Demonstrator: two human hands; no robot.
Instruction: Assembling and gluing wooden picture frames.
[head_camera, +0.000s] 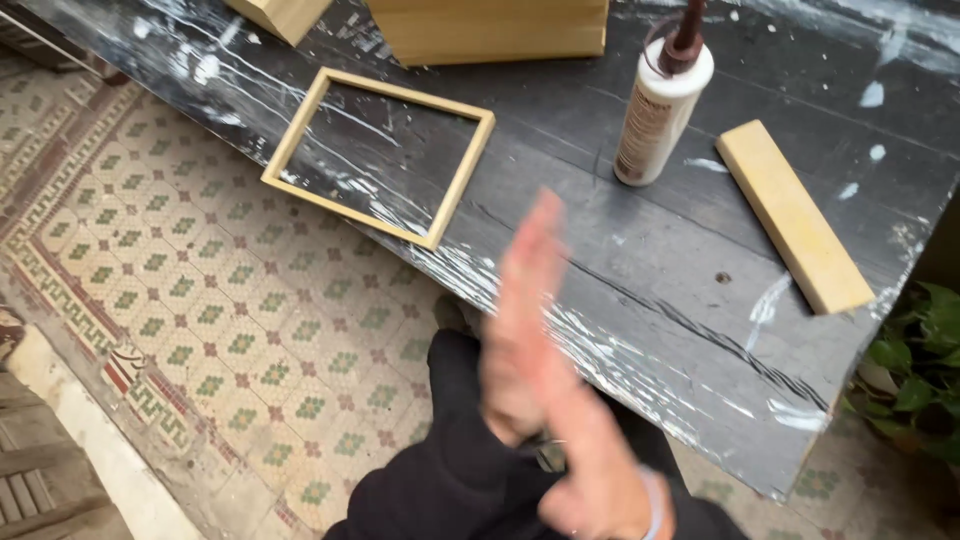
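Above a patterned tile floor (200, 300), a black paint-streaked tabletop (640, 270) carries a wooden frame (300, 130) far-left of the blurred hands (545, 370), pressed palm to palm, fingers straight and empty; neither is clearly nearer.

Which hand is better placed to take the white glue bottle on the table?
Probably the right hand: it lies on the side of the glue bottle, with flat, empty fingers. The left hand sits beside it, nearer the wooden frame. Both are blurred.
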